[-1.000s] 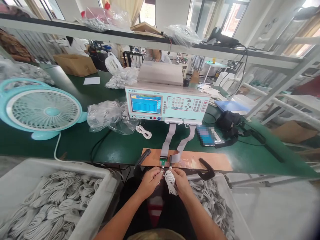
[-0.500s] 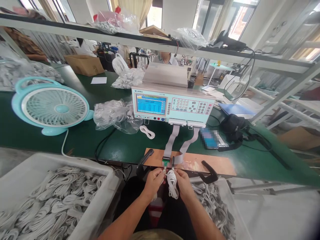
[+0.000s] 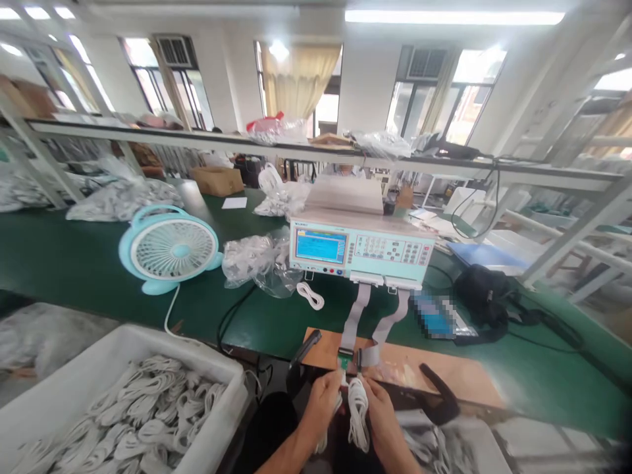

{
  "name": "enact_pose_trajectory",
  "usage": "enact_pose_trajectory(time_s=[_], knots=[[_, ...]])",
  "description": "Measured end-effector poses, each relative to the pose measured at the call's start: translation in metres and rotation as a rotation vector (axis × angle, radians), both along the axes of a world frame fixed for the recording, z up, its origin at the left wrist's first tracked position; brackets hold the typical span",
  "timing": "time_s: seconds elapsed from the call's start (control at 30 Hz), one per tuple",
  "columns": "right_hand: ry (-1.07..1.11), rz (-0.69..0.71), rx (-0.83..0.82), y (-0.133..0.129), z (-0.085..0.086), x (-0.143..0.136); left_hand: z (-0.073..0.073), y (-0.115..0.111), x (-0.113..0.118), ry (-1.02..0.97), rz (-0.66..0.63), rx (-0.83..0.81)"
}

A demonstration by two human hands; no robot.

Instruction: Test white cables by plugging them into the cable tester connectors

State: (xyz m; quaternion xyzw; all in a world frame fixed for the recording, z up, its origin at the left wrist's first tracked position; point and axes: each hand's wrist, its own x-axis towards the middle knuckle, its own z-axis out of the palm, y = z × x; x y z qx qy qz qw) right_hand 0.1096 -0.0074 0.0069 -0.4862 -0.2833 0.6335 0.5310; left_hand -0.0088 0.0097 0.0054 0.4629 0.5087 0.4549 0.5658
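Note:
My left hand [image 3: 323,401] is closed in a pinch on one end of a white cable, just below a small green circuit board [image 3: 344,363]. My right hand [image 3: 381,409] pinches the other side, and the coiled white cable [image 3: 358,413] hangs down between the two hands. The plug ends are mostly hidden by my fingers. Two grey ribbon cables [image 3: 356,317] run from the test instrument [image 3: 390,253] down to connectors on the copper-coloured board [image 3: 409,362] at the table edge. Blue is lit on the instrument's screen.
A crate [image 3: 237,388] of coiled cables stands at lower left, another below right. Black clamps [image 3: 442,398] sit on the board's edge. A light-blue fan [image 3: 172,250], bagged parts [image 3: 251,260], a loose white cable [image 3: 310,296] and a black bag [image 3: 481,296] lie on the table.
The view has tilted up and shifted left, so everything appears lower and further right. Both hands stay at the board, still holding the cable. The text on the screen looks different.

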Motion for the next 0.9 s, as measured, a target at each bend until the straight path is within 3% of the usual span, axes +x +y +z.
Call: enact_pose_trajectory(time_s=[0.27, 0.43, 0.57, 0.7, 0.8, 0.9], knots=[[0.075, -0.001, 0.042, 0.006, -0.003, -0.001, 0.006, 0.008, 0.007, 0.026, 0.037, 0.026], [0.061, -0.007, 0.041, 0.006, -0.003, 0.001, 0.002, 0.01, 0.01, 0.039, 0.082, 0.028], [0.076, -0.04, 0.056, 0.008, -0.013, -0.001, -0.003, 0.012, 0.012, 0.022, 0.108, 0.03], [0.076, -0.069, 0.063, 0.002, -0.018, -0.008, -0.002, 0.004, 0.016, -0.012, 0.101, 0.028], [0.02, -0.042, 0.043, -0.019, -0.008, 0.005, 0.003, -0.016, 0.016, -0.089, 0.024, -0.063], [-0.209, 0.069, -0.017, -0.048, 0.004, 0.052, 0.01, -0.034, 0.007, -0.273, -0.078, -0.348]])
